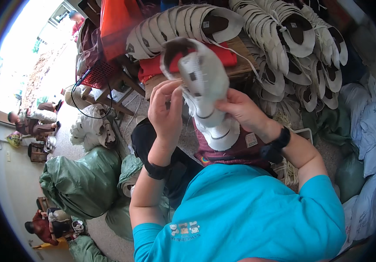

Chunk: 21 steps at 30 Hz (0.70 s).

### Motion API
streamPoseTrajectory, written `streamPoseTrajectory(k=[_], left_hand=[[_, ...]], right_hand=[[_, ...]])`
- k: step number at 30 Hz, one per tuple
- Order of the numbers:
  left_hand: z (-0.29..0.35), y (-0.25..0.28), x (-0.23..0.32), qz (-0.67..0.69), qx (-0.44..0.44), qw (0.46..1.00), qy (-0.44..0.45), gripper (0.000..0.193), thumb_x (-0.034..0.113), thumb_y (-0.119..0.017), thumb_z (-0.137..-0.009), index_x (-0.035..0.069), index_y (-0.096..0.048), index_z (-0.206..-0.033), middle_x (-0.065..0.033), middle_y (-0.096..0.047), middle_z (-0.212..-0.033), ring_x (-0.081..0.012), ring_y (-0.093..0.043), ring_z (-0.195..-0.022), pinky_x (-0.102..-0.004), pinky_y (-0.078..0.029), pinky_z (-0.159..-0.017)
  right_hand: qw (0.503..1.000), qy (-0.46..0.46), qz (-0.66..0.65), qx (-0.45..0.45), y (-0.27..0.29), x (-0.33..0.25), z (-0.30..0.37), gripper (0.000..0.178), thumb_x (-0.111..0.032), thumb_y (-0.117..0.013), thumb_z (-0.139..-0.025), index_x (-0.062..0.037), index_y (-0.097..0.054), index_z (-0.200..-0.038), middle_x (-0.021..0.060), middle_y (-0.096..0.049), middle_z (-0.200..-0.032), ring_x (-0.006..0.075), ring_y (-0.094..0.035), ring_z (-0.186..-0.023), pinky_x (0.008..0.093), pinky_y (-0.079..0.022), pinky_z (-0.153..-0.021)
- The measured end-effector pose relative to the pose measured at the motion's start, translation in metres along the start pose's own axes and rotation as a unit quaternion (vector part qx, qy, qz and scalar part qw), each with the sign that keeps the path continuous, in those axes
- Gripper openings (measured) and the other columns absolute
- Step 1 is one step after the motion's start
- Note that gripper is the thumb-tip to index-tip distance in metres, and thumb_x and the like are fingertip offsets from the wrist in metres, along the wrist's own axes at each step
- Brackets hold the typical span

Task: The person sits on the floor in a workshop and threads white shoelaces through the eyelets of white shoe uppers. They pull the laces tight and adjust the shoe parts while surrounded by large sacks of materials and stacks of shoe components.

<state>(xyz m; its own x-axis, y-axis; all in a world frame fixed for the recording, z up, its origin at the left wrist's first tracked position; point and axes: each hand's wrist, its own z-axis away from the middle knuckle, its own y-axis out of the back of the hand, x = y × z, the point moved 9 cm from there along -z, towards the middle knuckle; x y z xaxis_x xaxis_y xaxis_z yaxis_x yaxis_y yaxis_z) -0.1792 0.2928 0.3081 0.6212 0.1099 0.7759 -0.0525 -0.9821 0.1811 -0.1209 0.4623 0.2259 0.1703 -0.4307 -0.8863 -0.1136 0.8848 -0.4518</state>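
A white-and-beige shoe upper [207,76] is raised in front of me, its collar opening toward the top left. My right hand [238,111] pinches its lower right edge between thumb and fingers. At its left side my left hand [166,109] has its fingers curled in, the tips near the edge of the upper. Whatever those fingertips hold is too small to make out. Just below, more white upper pieces [223,139] lie over my lap on a dark red cloth [251,150], partly hidden by the raised one.
A wooden table [245,48] ahead bears a row of nested shoe uppers [175,28] on red cloth. More bundled uppers [293,39] hang at the right. Green sacks [83,181] lie at my left, white sacks [371,131] at my right. Other people [35,122] sit farther left.
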Motion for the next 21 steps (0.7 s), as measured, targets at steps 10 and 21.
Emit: streamPoseTrajectory(k=[10, 21], left_hand=[[0.022, -0.034, -0.097, 0.193, 0.010, 0.937, 0.292, 0.068, 0.039, -0.066, -0.096, 0.000, -0.038, -0.144, -0.0135, -0.055, -0.122, -0.0197, -0.057, -0.108, -0.0304, -0.048, -0.089], [0.048, -0.064, -0.109, 0.163, -0.075, 0.953, 0.245, 0.071, 0.027, -0.066, -0.094, -0.002, -0.031, -0.149, -0.0202, -0.053, -0.130, -0.0246, -0.055, -0.118, -0.0341, -0.045, -0.101]], right_hand=[[0.980, -0.156, -0.121, -0.029, 0.017, 0.025, 0.042, 0.045, -0.014, -0.061, -0.096, 0.0031, -0.050, -0.136, 0.0122, -0.062, -0.128, 0.0246, -0.063, -0.115, 0.0430, -0.048, -0.103], [0.960, -0.197, 0.180, 0.084, 0.090, 0.021, 0.057, 0.029, -0.017, -0.063, -0.095, -0.0017, -0.055, -0.118, 0.0124, -0.071, -0.099, 0.0191, -0.071, -0.078, 0.0316, -0.060, -0.073]])
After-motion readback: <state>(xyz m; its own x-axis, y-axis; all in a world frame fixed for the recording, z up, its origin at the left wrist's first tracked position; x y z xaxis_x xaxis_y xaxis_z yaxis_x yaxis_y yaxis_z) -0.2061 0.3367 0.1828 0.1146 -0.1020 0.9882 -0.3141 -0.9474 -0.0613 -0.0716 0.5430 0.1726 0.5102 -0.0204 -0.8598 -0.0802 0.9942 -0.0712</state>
